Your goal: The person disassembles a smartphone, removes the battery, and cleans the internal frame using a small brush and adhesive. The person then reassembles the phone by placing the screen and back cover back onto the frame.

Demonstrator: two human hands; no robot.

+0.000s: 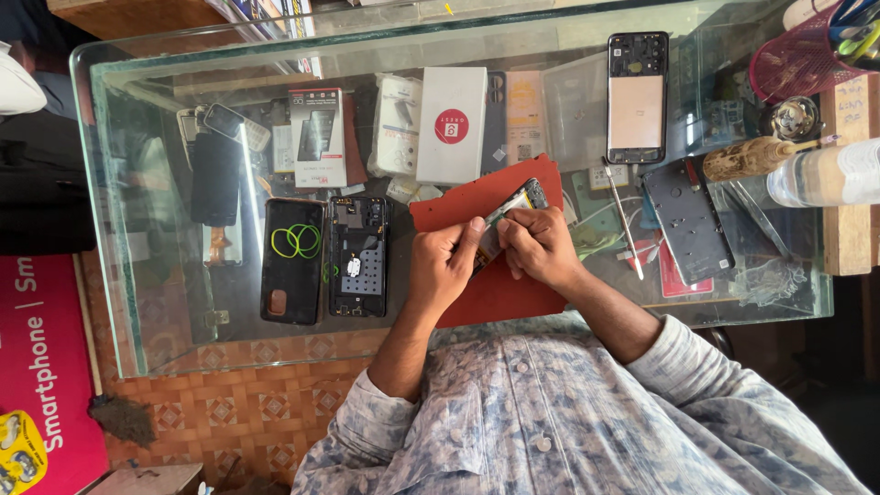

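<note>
underneath, a glass counter (137, 302), tiled floor (238, 403)

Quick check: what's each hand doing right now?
Left hand: closed on the phone.
Right hand: closed on the same phone, over the red mat.

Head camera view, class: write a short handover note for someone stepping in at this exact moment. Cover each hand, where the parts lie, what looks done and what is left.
Left hand: grips the lower end of the phone display assembly over the red mat.
Right hand: fingertips pinch the assembly's edge; whether a tool is in the hand cannot be told.
Parts: opened phone body and black back cover lie left of the mat; another phone frame at top right; a dark back panel and a thin metal tool to the right, all on the glass counter.
Done: phone opened, display off the body.
Left: display work in hand; body not closed.
</note>
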